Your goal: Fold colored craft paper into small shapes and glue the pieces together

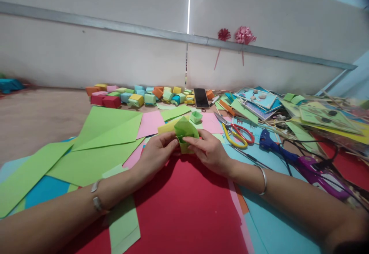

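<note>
Brown table [46,119] here, overlapping coloured paper sheets [187,204] spread across the front, small multicoloured folded-paper boxes [150,99] lining the back, black rectangular phone [201,98] beside them!

Both hands hold a folded green paper [183,126] above a red sheet [187,204] — the left hand [158,150] at one side, the right hand [211,152] at the other with fingers inside its opening. Just behind it stands a small pale-green paper box [196,117]. Scissors [235,131] and a blue-and-purple glue gun [313,172] lie to the right; colored paper cubes [136,100] line the back — beside a phone [201,98].
</note>
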Demonstrator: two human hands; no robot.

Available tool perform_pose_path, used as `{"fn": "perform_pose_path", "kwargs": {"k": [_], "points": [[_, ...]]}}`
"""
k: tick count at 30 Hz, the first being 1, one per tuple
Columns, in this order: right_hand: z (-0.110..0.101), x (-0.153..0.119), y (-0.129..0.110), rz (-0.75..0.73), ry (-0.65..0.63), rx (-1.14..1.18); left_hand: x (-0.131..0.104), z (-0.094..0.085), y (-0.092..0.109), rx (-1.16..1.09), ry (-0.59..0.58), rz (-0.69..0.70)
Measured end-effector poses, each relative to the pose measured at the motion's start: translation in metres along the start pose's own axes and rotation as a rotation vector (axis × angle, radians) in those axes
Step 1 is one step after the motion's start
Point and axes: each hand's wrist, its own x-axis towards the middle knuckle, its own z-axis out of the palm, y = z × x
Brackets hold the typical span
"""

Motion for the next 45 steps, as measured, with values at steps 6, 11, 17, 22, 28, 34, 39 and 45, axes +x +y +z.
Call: {"fn": "perform_pose_path", "kwargs": {"k": [6,11,17,22,28,34,39,45], "points": [[-0.004,0.001,-0.006,-0.011,0.041,0.052,0.003,-0.001,-0.003,-0.024,0.038,-0.028],[-0.003,0.001,-0.008,0.2,0.128,0.182,0.004,0.0,-0.004,-0.129,0.106,-0.035],[-0.006,0.004,-0.006,0.214,0.07,0.136,0.003,0.001,-0.002,-0.144,0.111,-0.031],[-0.004,0.003,-0.008,0.198,0.09,0.143,0.003,0.001,-0.001,-0.074,0.12,0.008],[-0.002,0.001,-0.007,0.268,0.111,0.215,0.003,0.0,0.0,0.005,0.164,0.037],[-0.003,0.001,-0.001,0.06,0.068,0.044,0.003,-0.001,-0.001,0.16,0.107,0.105],[-0.001,-0.001,0.002,0.024,0.075,0.021,0.004,-0.002,-0.001,0.257,0.079,0.142],[-0.004,-0.001,-0.003,0.084,0.098,0.036,0.004,-0.005,-0.004,0.39,0.058,0.219]]}}
